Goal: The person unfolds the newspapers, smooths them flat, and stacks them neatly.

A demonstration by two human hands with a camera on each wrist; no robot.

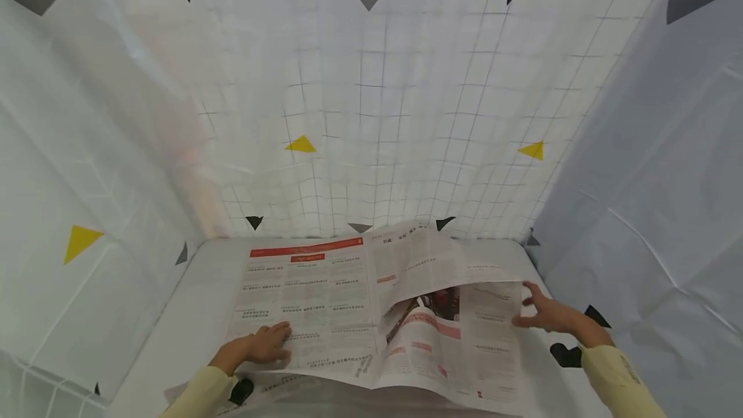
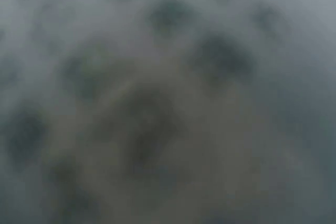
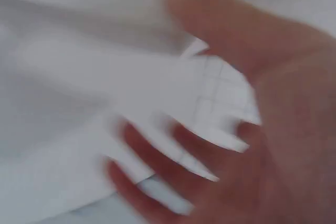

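A newspaper (image 1: 307, 295) lies spread on a white table (image 1: 191, 302). My left hand (image 1: 264, 344) rests flat on the lower part of its left page, fingers straight. One page (image 1: 441, 257) on the right is lifted and curls over the pages under it. My right hand (image 1: 545, 315) holds that page's right edge. In the right wrist view the page (image 3: 94, 103) runs between the thumb and the spread fingers of the right hand (image 3: 273, 129). The left wrist view is a dark blur with nothing to make out.
White cloth walls with a grid and black, grey and yellow triangles (image 1: 300, 144) close the table in at the back and left. A plain pale cloth (image 1: 650, 211) hangs on the right. The table's left edge (image 1: 157, 328) runs close to the left wall.
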